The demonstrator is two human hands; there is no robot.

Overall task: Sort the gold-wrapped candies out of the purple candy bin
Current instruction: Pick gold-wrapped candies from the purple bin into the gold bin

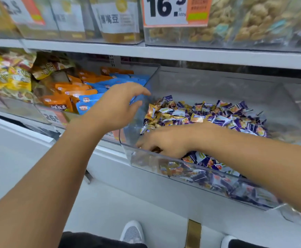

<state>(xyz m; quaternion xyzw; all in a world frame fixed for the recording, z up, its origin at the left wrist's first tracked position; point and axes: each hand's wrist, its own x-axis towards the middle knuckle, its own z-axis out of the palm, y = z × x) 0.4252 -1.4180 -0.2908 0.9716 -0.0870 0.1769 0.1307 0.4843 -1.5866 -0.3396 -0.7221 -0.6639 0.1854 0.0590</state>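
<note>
Where hand point(164, 142) digs, crinkly candies point(208, 115).

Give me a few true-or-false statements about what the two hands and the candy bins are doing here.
1. The right hand is down in the front left corner of the clear candy bin. True.
2. The left hand holds an orange packet. False: it hovers over the bin's left wall, fingers loose, holding nothing visible.
3. Gold-wrapped candies cluster at the left of the pile. True.
4. The neighbouring bin on the left holds only purple candies. False: it holds orange packets and blue packets.
</note>
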